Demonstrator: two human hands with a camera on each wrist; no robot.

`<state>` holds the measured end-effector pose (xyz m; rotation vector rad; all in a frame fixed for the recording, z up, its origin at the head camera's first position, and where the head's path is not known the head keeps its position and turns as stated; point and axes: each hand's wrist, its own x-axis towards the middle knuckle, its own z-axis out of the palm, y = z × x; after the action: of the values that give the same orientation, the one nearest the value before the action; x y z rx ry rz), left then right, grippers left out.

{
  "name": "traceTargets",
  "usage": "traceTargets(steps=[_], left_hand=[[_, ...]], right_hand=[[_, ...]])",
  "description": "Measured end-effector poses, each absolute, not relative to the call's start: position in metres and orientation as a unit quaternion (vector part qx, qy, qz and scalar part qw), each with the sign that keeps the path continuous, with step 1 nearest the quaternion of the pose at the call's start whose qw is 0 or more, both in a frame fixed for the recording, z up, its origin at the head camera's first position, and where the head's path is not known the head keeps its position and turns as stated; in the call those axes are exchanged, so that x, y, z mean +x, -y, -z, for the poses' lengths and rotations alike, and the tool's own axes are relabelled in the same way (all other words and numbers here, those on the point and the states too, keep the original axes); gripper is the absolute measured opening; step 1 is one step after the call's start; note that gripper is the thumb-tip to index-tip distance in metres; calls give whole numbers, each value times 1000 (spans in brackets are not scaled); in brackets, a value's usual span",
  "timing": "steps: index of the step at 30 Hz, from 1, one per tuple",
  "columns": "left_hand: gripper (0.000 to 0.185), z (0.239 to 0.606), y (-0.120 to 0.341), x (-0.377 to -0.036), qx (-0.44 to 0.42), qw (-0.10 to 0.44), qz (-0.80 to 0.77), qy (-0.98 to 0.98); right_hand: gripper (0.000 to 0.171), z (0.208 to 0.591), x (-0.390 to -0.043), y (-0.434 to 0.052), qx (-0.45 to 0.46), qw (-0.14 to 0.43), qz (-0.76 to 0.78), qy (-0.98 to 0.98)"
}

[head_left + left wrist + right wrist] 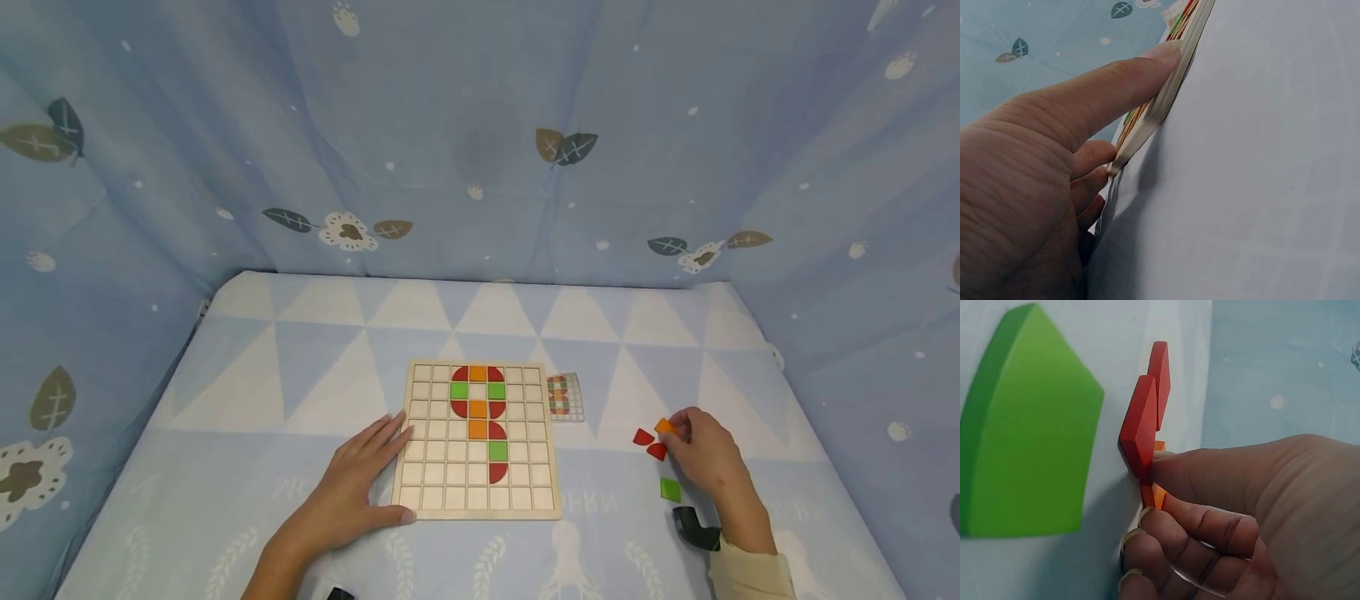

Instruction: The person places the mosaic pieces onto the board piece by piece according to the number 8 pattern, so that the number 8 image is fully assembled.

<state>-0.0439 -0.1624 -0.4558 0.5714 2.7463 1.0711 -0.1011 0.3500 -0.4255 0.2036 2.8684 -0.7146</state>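
A gridded board (480, 442) lies on the table (300, 333) before you, a small card (565, 397) just beside its far right corner (touching or not, unclear). Loose tiles (652, 446) lie well right of the board, your right hand (708, 458) among them, your left hand (352, 487) against the board's left edge

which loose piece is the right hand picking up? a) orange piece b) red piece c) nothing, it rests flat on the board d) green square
a: the right hand pinches the orange piece at its fingers, next to the two red pieces, while the green square lies apart and untouched; it is the left hand that lies flat against the board.
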Motion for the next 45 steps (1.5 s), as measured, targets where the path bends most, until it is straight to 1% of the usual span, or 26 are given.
traceTargets(steps=[7, 11, 14, 18, 23, 27, 32, 38, 45], left_hand=[[110, 457, 162, -43, 185, 80, -348, -915], [109, 457, 162, -42, 186, 78, -348, -916], [109, 457, 162, -42, 186, 75, -348, -916], [109, 456, 162, -42, 187, 74, -345, -917], [106, 454, 161, -41, 188, 68, -337, -920], [104, 454, 161, -40, 186, 64, -329, -924], [103, 455, 161, -39, 182, 65, -330, -924], [103, 457, 160, -39, 181, 64, -327, -925], [103, 457, 159, -39, 179, 58, -328, -926]], right_hand=[[37, 425, -97, -349, 110, 115, 261, -952], [37, 425, -97, -347, 114, 109, 269, -950], [32, 425, -95, -346, 110, 99, 271, -951], [25, 423, -93, -343, 96, 81, 270, -955], [22, 417, -93, -333, 70, 61, 281, -955], [20, 413, -96, -321, 48, 60, 295, -952], [17, 409, -96, -305, 40, 71, 317, -945], [12, 405, -99, -286, 11, 49, 308, -950], [9, 398, -103, -265, -17, 38, 310, -950]])
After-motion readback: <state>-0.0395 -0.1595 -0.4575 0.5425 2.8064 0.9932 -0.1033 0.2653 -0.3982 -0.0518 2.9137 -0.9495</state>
